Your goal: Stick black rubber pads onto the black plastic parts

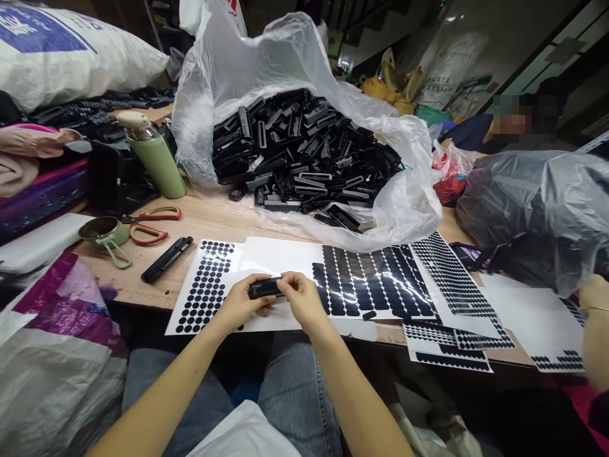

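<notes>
A small, oblong black plastic part [264, 288] is held level above the sheets at the front of the table. My left hand [239, 303] is closed around its left end and underside. At the right end, the thumb and fingertips of my right hand [302, 299] pinch it; whether a sticker is between them is hidden. Under my hands lies a white sheet with round black stickers [205, 285]. To the right, touching distance from my right hand, is a sheet of oblong black stickers [371, 282], with one loose sticker [369, 315] at its lower edge.
An open clear plastic bag [409, 216] heaped with black plastic parts [304, 152] stands behind the sheets. At left are red-handled scissors [155, 214], a box cutter-like black piece [166, 260], a green bottle [157, 158] and cup lid [104, 231]. Another person's hand [594, 295] is far right.
</notes>
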`<state>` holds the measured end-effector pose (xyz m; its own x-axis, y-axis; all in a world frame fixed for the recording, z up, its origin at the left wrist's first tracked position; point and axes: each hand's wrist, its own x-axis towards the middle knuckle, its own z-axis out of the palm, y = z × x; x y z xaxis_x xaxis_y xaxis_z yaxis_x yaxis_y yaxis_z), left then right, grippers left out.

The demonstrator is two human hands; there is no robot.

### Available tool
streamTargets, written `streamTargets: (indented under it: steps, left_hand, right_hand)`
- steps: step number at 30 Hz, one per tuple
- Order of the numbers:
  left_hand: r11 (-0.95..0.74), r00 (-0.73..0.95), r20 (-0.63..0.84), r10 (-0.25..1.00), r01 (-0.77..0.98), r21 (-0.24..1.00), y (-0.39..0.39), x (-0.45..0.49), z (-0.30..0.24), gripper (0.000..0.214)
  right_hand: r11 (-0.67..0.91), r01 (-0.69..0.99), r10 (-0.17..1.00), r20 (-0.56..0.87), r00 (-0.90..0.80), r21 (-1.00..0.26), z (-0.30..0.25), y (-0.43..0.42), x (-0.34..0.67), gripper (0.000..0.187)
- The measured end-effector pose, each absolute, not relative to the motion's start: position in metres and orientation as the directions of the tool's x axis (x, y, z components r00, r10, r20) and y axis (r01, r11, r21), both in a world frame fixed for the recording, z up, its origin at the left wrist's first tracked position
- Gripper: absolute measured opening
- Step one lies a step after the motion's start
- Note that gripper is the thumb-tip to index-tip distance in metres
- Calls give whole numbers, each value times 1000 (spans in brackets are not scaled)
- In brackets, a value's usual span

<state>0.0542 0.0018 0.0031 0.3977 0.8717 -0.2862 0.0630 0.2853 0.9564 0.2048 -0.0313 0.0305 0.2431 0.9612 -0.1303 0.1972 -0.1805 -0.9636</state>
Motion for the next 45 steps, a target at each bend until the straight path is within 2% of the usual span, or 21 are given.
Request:
streamTargets:
  steps: [5,18,31,37,45]
  left_hand:
    - [327,383,-324,865,59,943,2,55,1,55]
    - [305,380,-315,870,87,948,1,54,-2,52]
    - [303,368,-307,877,72,950,1,54,-4,52]
    - [244,363,-273,891,125,962,1,54,0,48]
    - [252,354,-280,892,123,960,1,56,0,49]
  right_hand:
    - [-186,231,959,-125,256,-955,24,-38,193,13]
    - [-252,264,952,-190,239,-931,28,-36,190,13]
    - [-236,274,941,-149,305,-932,28,-37,184,11]
    - [-243,319,939,-140,313,-916,30,-38,181,13]
    - [-179,381,938,-39,346,-907,20,-41,173,11]
